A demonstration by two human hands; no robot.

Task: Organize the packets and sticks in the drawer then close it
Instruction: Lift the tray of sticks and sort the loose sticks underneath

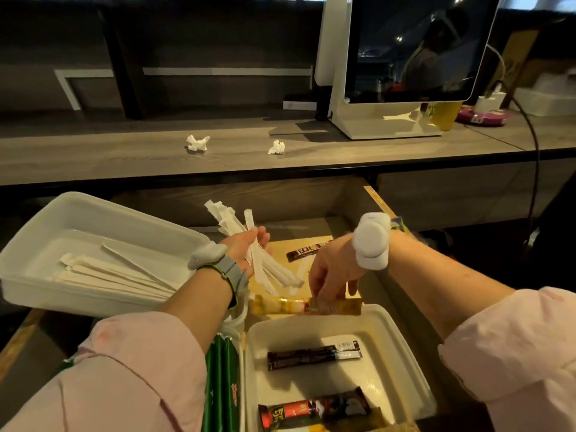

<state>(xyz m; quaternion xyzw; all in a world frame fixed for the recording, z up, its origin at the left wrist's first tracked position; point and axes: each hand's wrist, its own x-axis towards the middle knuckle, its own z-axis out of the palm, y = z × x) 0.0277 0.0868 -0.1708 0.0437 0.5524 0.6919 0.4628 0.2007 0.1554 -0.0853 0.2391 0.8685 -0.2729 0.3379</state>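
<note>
The open wooden drawer [378,199] lies below the counter. My left hand [246,244] grips a bundle of white paper-wrapped sticks [268,269] over the drawer's middle. My right hand [330,272] reaches down, its fingertips pinching a yellow-gold packet [280,306] at the far rim of the near white tray [402,344]. That tray holds a dark brown packet [311,357] and a red-black packet [314,410]. The left white tray [93,210] holds several white sticks [118,272]. Another dark packet [307,249] lies on the drawer floor.
Green packets [221,381] stand between my left forearm and the near tray. On the counter lie two crumpled tissues [197,142] [276,147], a white screen on a stand [405,67], a yellow cup [445,115] and a black cable [534,145].
</note>
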